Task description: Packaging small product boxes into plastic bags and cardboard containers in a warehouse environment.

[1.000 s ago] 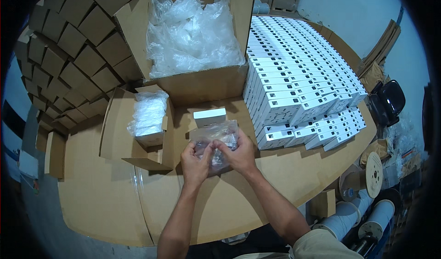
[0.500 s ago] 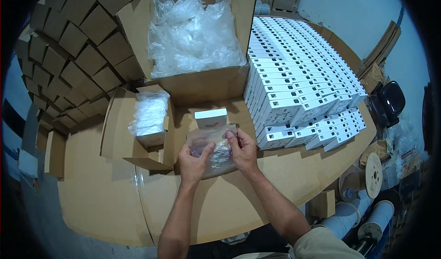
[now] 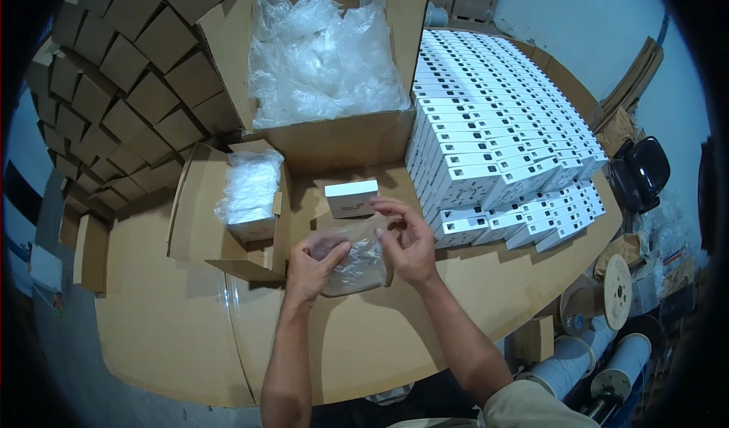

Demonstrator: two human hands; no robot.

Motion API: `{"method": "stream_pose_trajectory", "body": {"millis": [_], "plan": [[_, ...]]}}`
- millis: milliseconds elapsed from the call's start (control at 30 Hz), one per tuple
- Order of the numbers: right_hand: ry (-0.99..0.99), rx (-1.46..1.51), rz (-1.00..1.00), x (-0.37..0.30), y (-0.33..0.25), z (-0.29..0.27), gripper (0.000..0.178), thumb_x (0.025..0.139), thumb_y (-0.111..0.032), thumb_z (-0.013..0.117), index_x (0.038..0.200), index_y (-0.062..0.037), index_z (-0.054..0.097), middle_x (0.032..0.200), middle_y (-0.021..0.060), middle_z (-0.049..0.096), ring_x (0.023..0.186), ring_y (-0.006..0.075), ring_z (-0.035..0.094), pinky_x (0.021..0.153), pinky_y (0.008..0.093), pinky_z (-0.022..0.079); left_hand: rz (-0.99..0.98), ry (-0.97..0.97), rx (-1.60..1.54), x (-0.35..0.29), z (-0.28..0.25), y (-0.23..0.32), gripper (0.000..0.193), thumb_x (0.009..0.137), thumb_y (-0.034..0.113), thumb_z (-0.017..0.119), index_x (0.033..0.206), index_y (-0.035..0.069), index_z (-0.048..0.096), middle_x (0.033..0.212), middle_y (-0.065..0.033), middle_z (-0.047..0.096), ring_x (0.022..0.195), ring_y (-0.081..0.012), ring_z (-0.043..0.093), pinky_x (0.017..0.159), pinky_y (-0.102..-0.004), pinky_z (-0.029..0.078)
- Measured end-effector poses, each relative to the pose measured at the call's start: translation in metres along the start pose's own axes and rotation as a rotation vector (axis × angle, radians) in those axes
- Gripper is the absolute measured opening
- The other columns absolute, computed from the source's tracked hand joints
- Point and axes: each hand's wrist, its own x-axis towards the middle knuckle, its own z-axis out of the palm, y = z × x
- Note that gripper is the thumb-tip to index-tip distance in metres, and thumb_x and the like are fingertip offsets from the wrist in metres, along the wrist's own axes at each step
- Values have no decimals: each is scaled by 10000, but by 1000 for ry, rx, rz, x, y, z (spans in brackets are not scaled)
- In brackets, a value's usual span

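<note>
A clear plastic bag (image 3: 357,265) is pinched at its left side between the thumb and fingers of my left hand (image 3: 313,268). My right hand (image 3: 410,246) is at the bag's right edge, thumb and forefinger apart, with nothing seen between them. Just beyond the bag a small white box (image 3: 351,198) stands on the cardboard, close to my right fingertips. To the left, an open carton (image 3: 196,208) holds a row of white boxes wrapped in clear plastic (image 3: 250,185).
Behind stands a large open carton (image 3: 334,141) full of clear plastic bags (image 3: 326,56). Rows of white boxes (image 3: 471,185) are stacked at the right. Many brown cartons (image 3: 129,71) are piled at the far left. Cable spools (image 3: 616,291) lie beyond the table's right edge.
My right hand has let go of the bag and its fingers have spread, moving slightly right. The left hand keeps its pinch on the bag.
</note>
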Motion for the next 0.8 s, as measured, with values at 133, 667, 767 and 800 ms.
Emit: {"method": "stream_pose_trajectory", "body": {"millis": [133,667,767,800], "plan": [[-16,-488,-338,3,-11,6,341,762,-77,774,1092,-84,688,1257,90,648,1180,280,578,998,432,445,16,-43,18,1,2,0,191,878,88,771,1043,5,721,946,-49,730,852,-106,668,766,-254,536],[-70,-647,-465,-5,-5,5,198,730,-16,776,894,-70,680,1056,73,644,1076,292,590,931,421,459,47,12,233,6,3,-6,161,905,133,736,986,-6,734,863,-57,724,779,-107,654,718,-276,520],[-161,-803,-530,-3,-14,5,190,755,-53,763,921,-77,674,1034,65,646,1056,268,595,942,432,439,101,19,226,7,3,-11,130,894,113,734,959,0,735,862,-51,721,780,-104,648,728,-275,516],[-209,-886,-531,-2,-18,5,184,771,-73,755,935,-80,672,1033,63,651,1045,249,602,954,439,426,102,19,228,6,4,-10,130,894,113,734,959,0,735,862,-51,721,780,-104,648,728,-275,516]]}}
